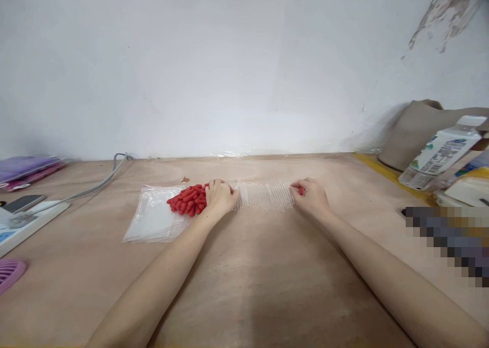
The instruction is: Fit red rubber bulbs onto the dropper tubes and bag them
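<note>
A row of thin, clear, stick-like pieces lies side by side on the wooden table. At its left end is my left hand, fingers curled down and closed; a speck of red shows by the fingertips, but what they hold is hidden. My right hand is at the row's right end, thumb and fingers closed around a small red piece. Beside my left hand, a heap of small, elongated red pieces rests partly on flat clear plastic bags. The hand covers the heap's right side.
On the left are a white power strip with a grey cable, a phone, purple packets and a pink slotted object. A plastic bottle leans at the right. A white wall borders the table's back.
</note>
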{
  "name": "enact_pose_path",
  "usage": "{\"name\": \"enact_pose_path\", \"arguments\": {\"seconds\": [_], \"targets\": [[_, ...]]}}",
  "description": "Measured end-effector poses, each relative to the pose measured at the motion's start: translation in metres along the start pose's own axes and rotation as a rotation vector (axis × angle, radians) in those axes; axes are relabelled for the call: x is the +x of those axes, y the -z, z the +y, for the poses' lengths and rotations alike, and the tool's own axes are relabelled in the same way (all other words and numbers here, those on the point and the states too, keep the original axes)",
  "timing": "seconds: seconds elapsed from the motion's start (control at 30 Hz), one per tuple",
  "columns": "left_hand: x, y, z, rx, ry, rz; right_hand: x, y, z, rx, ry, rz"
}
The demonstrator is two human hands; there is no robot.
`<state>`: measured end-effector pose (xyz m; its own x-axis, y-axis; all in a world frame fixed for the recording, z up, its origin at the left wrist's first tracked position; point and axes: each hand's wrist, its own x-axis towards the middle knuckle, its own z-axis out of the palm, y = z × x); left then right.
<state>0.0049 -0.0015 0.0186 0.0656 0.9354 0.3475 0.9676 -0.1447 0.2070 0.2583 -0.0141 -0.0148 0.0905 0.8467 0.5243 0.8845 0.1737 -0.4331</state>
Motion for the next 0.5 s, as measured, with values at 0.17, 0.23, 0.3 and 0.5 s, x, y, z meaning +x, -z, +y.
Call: {"name": "enact_pose_path", "arguments": {"seconds": [0.17,0.23,0.3,0.5], "targets": [[-0.021,0.008,-0.017,-0.092,-0.295,0.062,0.013,0.002,0.024,-0.211,-0.269,-0.036],[-0.032,0.004,-0.029,-0.107,-0.391,0.092,0.015,-0.001,0.029,-0.220,-0.322,-0.074],[-0.041,-0.003,-0.040,-0.147,-0.441,0.107,0.015,-0.004,0.032,-0.225,-0.348,-0.106],[-0.047,-0.020,-0.052,-0.248,-0.538,0.176,0.016,-0.011,0.035,-0.232,-0.368,-0.140]]}}
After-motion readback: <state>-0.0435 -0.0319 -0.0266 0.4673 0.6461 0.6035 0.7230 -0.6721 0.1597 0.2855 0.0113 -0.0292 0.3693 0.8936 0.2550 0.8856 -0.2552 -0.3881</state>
